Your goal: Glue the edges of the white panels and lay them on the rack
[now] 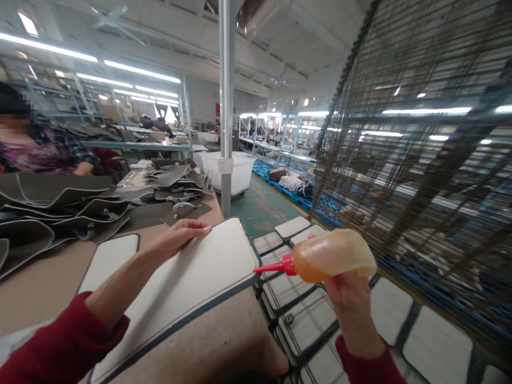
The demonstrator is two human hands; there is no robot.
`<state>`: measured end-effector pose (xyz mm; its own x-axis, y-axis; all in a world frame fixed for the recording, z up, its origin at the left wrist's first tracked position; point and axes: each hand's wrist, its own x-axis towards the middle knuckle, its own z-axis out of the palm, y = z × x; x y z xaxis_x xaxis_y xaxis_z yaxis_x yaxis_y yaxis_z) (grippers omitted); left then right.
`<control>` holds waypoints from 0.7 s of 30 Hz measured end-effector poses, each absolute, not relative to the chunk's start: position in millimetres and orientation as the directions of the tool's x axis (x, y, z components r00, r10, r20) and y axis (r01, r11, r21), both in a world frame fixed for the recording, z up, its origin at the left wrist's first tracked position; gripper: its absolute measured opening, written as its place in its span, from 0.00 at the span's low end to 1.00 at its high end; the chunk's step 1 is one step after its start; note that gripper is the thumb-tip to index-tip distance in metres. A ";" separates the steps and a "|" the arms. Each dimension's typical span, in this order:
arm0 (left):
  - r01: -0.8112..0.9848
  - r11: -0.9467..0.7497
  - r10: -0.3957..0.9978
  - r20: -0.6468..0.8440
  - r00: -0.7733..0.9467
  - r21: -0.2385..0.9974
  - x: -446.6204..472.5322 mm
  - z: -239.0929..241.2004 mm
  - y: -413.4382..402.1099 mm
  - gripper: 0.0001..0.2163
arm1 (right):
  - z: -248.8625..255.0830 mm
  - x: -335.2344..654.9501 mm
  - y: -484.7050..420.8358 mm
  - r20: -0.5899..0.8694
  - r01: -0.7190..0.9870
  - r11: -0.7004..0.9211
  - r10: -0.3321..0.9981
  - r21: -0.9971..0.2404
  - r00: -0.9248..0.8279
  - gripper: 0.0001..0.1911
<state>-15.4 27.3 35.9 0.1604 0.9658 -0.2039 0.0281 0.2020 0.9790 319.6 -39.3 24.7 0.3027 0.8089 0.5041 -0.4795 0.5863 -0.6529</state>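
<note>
My left hand (180, 236) lies on a white panel with a dark edge (208, 272) on the brown table, fingers curled over its far side. My right hand (350, 298) grips a soft amber squeeze bottle (334, 255) with a red nozzle. The nozzle tip touches the panel's right edge. Both sleeves are dark red.
A second white panel (112, 256) lies left of the first. Dark cut leather pieces (60, 197) pile up at the left, beside a seated person (36, 149). White panels rest on a wire rack (304, 314) below right. A mesh rack (420, 160) rises at right, a pillar (226, 106) behind.
</note>
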 end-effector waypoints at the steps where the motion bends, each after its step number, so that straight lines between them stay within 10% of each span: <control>1: 0.005 0.206 0.969 -0.205 0.135 0.979 -13.9 35.7 25.8 0.18 | 23.7 319.0 -40.0 0.514 -0.468 0.598 0.800 -0.650 0.308 0.26; 21: -0.255 0.230 0.973 -0.223 0.055 0.939 1.1 10.4 12.0 0.22 | 25.1 311.2 -11.2 0.566 -0.389 0.664 0.748 -0.639 0.347 0.29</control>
